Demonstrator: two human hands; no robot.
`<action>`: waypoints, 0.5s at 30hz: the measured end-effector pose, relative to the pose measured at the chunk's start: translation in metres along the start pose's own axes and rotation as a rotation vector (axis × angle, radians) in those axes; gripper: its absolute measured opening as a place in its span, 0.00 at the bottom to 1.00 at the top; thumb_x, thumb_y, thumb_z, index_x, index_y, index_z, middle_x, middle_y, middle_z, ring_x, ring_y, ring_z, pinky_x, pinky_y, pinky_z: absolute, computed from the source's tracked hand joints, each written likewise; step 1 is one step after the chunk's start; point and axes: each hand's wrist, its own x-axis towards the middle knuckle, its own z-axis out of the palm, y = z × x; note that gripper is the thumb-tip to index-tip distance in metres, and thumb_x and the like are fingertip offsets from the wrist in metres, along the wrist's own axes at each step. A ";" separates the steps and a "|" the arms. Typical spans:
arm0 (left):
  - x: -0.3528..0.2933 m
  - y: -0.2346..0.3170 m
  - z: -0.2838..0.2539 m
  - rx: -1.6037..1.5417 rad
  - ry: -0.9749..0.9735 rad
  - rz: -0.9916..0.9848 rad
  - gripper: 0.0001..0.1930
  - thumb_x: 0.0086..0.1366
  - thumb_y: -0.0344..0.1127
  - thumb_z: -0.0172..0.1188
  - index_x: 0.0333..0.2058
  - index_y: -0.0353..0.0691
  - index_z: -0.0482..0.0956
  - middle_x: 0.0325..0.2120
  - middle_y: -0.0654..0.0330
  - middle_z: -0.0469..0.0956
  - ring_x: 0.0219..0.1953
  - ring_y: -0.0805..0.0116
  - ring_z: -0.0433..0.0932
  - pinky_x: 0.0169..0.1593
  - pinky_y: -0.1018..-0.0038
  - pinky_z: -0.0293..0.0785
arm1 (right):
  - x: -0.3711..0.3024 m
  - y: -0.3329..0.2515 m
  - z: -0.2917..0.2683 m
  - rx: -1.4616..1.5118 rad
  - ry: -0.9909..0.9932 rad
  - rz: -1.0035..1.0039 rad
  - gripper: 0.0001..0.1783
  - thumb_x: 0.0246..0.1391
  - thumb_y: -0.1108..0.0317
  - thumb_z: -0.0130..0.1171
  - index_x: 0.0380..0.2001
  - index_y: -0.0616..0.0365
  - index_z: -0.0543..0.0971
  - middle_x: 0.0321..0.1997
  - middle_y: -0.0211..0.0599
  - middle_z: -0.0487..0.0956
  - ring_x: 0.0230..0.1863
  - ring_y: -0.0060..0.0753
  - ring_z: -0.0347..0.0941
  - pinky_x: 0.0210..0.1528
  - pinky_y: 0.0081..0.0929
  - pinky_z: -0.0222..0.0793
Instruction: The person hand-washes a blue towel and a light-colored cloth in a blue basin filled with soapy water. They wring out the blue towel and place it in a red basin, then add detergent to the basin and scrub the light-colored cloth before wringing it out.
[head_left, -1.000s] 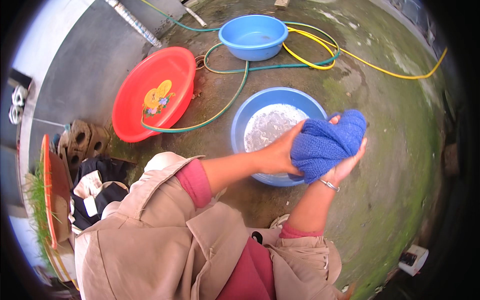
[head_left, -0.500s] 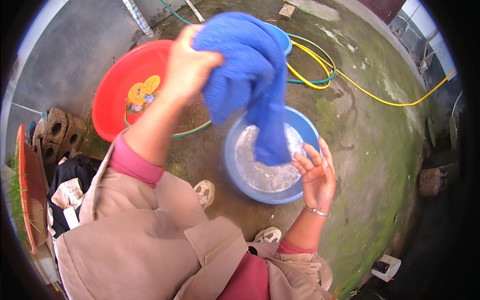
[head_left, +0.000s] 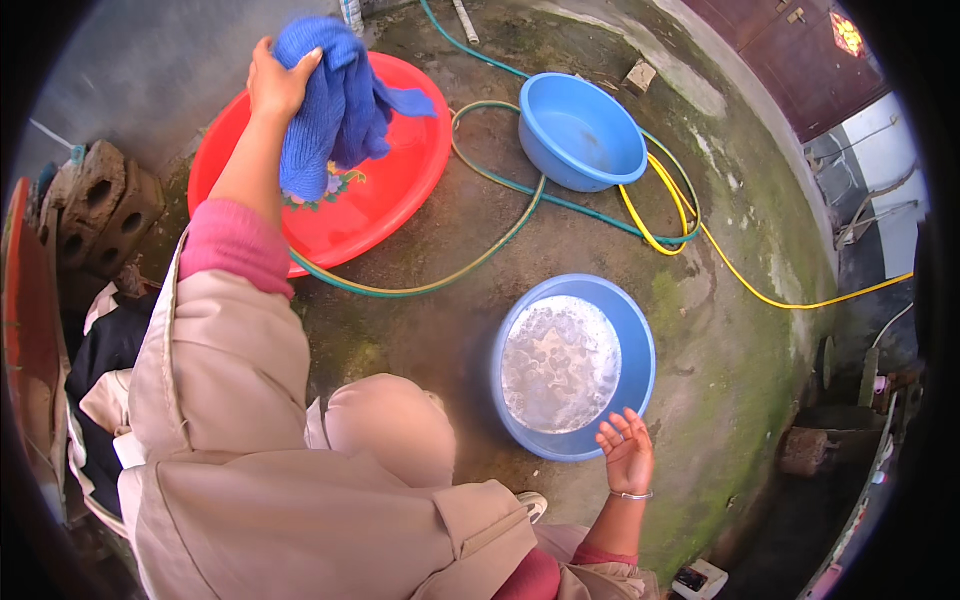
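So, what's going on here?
A person is holding a bunched blue cloth in their left hand, up over the red basin as this view shows it. Their right hand is open, holding nothing, near the rim of a blue basin with foamy water in it. A second blue basin stands farther off.

Below the left hand (head_left: pixel 277 85) gripping the cloth (head_left: pixel 335 110) lies one basin (head_left: pixel 395 190); over to that grip's right, a second basin (head_left: pixel 580 120) beside a hose (head_left: pixel 420 292); also right, but nearer the person (head_left: pixel 330 520), suds (head_left: pixel 560 365) in a third basin (head_left: pixel 642 370)
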 end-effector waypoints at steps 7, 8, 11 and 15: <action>-0.070 -0.132 0.043 0.286 -0.615 -0.273 0.31 0.49 0.53 0.54 0.50 0.46 0.60 0.51 0.48 0.57 0.52 0.51 0.59 0.51 0.54 0.56 | -0.003 0.005 0.016 -0.025 0.017 0.042 0.20 0.50 0.61 0.45 0.44 0.59 0.63 0.40 0.42 0.71 0.37 0.41 0.70 0.37 0.37 0.69; -0.088 -0.143 0.042 0.364 -0.704 -0.321 0.30 0.50 0.52 0.53 0.50 0.46 0.60 0.51 0.47 0.57 0.52 0.51 0.59 0.51 0.55 0.56 | -0.002 0.005 0.019 -0.026 0.010 0.042 0.20 0.50 0.61 0.45 0.45 0.59 0.63 0.40 0.42 0.71 0.37 0.41 0.70 0.38 0.37 0.69; -0.134 -0.158 0.033 0.462 -0.877 -0.457 0.28 0.52 0.52 0.49 0.50 0.46 0.61 0.51 0.49 0.57 0.52 0.51 0.59 0.51 0.55 0.56 | -0.001 0.003 0.026 -0.006 0.007 0.039 0.20 0.50 0.61 0.45 0.46 0.59 0.62 0.40 0.42 0.71 0.37 0.40 0.70 0.38 0.37 0.68; -0.162 -0.131 0.027 0.606 -0.891 -0.389 0.26 0.52 0.53 0.50 0.45 0.42 0.66 0.49 0.48 0.61 0.50 0.52 0.62 0.48 0.58 0.60 | 0.002 -0.002 0.033 0.046 0.039 -0.004 0.22 0.49 0.62 0.46 0.47 0.59 0.60 0.41 0.43 0.70 0.39 0.43 0.69 0.37 0.36 0.68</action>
